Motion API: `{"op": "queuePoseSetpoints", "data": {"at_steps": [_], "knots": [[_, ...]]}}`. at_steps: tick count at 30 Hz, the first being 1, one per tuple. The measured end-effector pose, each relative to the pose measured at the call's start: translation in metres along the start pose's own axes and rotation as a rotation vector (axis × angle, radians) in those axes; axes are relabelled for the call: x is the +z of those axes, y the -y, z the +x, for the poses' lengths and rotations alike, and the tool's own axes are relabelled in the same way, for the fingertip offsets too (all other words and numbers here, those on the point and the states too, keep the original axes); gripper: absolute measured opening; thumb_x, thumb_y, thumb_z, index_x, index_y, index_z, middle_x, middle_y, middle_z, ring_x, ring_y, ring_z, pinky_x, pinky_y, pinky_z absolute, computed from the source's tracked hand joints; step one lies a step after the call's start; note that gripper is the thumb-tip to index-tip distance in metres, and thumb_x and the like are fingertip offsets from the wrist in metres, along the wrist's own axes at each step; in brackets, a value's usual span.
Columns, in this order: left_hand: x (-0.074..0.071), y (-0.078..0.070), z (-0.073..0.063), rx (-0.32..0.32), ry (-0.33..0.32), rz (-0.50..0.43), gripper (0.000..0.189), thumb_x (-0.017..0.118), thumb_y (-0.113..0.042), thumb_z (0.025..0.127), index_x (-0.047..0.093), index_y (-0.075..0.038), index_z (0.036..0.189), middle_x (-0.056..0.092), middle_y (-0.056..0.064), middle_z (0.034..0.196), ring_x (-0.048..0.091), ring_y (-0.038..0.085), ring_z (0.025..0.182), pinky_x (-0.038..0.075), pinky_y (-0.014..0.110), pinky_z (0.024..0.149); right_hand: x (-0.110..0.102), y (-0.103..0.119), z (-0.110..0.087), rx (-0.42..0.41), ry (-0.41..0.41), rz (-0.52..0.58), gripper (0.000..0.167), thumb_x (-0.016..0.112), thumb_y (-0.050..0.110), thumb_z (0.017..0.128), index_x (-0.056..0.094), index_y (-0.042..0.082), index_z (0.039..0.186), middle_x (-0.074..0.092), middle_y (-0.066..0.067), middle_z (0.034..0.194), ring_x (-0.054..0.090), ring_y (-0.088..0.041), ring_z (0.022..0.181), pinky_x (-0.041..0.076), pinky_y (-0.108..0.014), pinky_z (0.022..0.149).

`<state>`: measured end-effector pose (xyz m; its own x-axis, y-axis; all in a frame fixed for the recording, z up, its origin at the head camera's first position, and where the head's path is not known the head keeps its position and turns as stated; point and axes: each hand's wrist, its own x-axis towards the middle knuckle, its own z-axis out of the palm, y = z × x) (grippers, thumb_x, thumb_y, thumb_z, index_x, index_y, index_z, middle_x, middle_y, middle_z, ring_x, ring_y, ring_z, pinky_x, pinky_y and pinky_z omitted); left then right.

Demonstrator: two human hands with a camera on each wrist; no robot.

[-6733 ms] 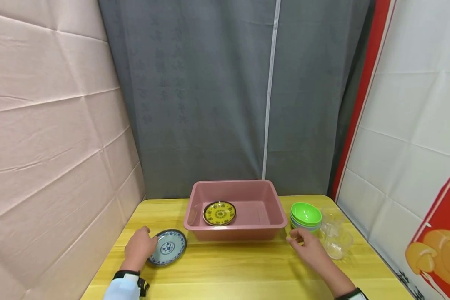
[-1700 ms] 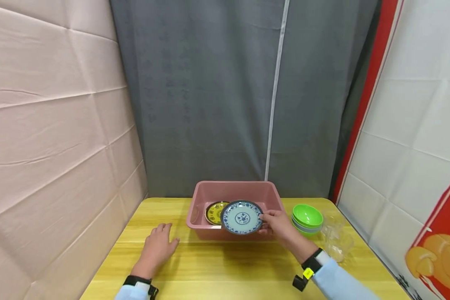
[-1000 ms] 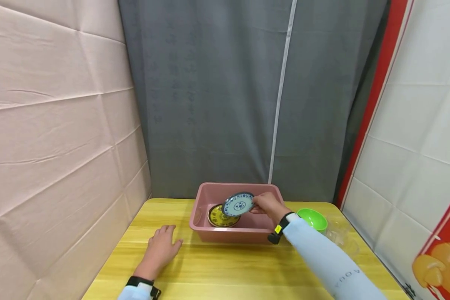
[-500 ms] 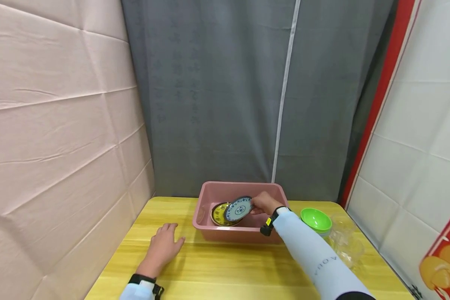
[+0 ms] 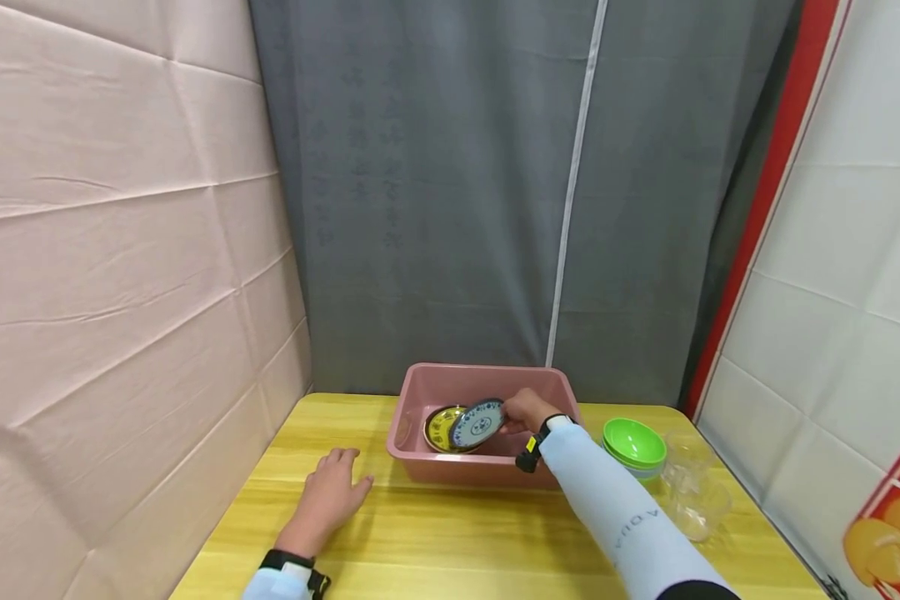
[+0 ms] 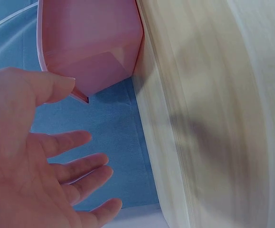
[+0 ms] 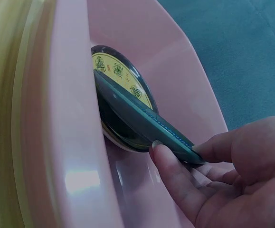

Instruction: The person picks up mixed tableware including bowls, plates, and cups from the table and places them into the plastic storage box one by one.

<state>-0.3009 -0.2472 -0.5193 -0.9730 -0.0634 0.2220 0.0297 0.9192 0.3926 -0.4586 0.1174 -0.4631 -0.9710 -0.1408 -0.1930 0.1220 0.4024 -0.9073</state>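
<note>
Yellow plate [image 5: 438,428] under blue-rimmed plate [image 5: 477,422]; green bowl [image 5: 633,442] beside tub [image 5: 471,473].

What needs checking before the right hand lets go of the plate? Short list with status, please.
1. Right hand has a firm hold on the blue plate: edge is pinched between thumb and fingers, ok; firmness, cannot tell.
2. Blue plate is within the tub: ok.
3. Blue plate lies flat: not ok, it is tilted.
4. Yellow plate is inside the tub: ok, partly covered by the blue one in view.
5. Blue plate rests on the yellow one: cannot tell, they overlap in view but contact is unclear.
6. Left hand is out of the way: ok, outside the tub, holding nothing.
</note>
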Motion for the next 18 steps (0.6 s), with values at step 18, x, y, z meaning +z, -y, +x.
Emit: {"op": "queuePoseSetpoints", "data": {"at_steps": [18], "knots": [[0.003,-0.002,0.000,0.031,-0.019,-0.016,0.058,0.078,-0.031,0.103,0.062,0.006,0.145,0.059,0.031,0.146,0.056,0.053,0.136,0.048,0.076,0.104,0.012,-0.004,-0.001,-0.001,0.001,-0.062,0.025,0.065,-0.002,0.106,0.073,-0.017,0.125,0.076,-0.030,0.115,0.080,-0.040,0.087,0.067,-0.048,0.086]]}}
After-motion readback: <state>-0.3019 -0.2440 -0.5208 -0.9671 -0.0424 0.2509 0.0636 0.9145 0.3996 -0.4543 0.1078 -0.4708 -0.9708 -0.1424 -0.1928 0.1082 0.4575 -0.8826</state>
